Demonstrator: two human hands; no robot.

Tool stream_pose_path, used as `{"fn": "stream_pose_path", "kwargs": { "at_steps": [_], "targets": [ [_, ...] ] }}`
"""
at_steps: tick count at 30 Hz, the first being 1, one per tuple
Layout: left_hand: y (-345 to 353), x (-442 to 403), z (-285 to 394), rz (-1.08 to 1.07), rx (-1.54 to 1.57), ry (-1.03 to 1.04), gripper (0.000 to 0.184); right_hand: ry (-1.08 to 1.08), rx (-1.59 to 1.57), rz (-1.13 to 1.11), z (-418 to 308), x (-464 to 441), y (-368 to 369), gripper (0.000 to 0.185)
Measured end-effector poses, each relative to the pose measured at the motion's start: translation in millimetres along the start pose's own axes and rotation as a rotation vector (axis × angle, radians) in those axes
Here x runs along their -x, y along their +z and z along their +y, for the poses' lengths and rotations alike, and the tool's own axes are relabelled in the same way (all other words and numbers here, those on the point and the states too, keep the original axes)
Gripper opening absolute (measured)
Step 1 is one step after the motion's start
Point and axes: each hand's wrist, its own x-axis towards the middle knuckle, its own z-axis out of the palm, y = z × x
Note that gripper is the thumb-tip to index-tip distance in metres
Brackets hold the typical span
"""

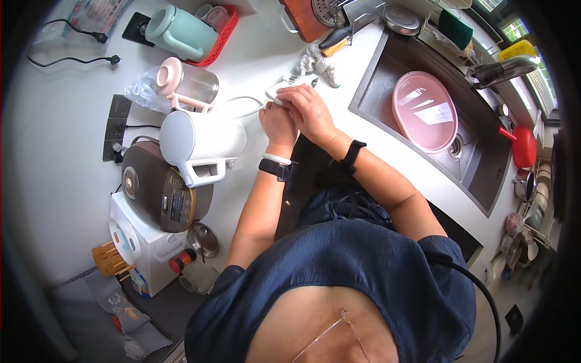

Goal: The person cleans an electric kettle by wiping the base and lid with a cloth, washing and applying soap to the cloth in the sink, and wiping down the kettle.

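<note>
My left hand [279, 126] and my right hand [311, 115] meet over the counter, fingers curled and overlapping. They close around a small white corded device [273, 92], mostly covered by the fingers, so its exact kind is hidden. A white cord [245, 100] loops off to its left. Just beyond the fingertips lies a crumpled greyish-white cloth [321, 63]. My right hand's fingers lie on top, while those of my left are partly hidden below.
Left stand a white electric kettle [203, 142], a pink-lidded glass jug [196, 83], a brown rice cooker [154, 187] and a mint jug [181, 35]. Right, a sink [375, 91] holds a pink basin [423, 136]. A dark-handled knife [334, 39] lies at the back.
</note>
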Motion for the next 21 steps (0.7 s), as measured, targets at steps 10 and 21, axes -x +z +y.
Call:
{"fn": "stream_pose_path", "kwargs": {
  "at_steps": [10,21],
  "targets": [
    [-10,-5,3,-0.085,0.058,-0.01,0.015,0.278,0.032,0.115,56,-9,-2,0.015],
    [-10,3,4,-0.034,0.087,0.08,0.017,0.907,-0.509,-0.023,106,-11,-21,0.019]
  ]
}}
